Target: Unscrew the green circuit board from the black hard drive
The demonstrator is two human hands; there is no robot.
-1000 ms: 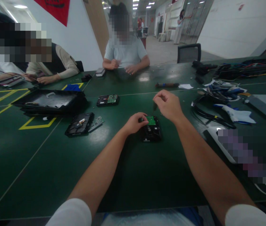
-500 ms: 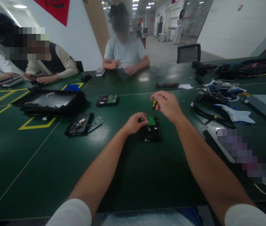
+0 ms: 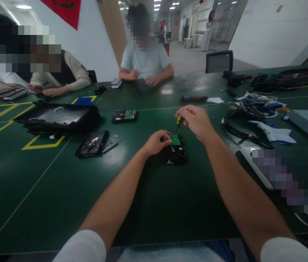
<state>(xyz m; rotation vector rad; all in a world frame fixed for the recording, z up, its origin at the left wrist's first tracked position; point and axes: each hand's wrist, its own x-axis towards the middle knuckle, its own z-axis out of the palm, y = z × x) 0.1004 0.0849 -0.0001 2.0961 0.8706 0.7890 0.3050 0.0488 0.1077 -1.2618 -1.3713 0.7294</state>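
A black hard drive (image 3: 176, 156) with a green circuit board (image 3: 175, 139) lies on the green table in front of me. My left hand (image 3: 156, 142) is closed on the drive's left edge, thumb over the board's side. In my right hand (image 3: 194, 120), above the drive's far right, is a small yellow and black screwdriver (image 3: 180, 119). Its thin shaft points down toward the far edge of the board; whether the tip touches is too small to tell. Another drive (image 3: 124, 115) lies farther off to the left.
To the left are a black drive casing (image 3: 92, 144), a loose board (image 3: 112, 143) and a black tray (image 3: 58, 115). At right lie cables (image 3: 263, 105), a white-blue glove (image 3: 275, 133) and a phone-like white object (image 3: 255, 163). People sit across the table.
The screwdriver in my right hand now stands more clearly in view, its thin shaft pointing down at the board's far edge. My left hand has stayed on the drive.
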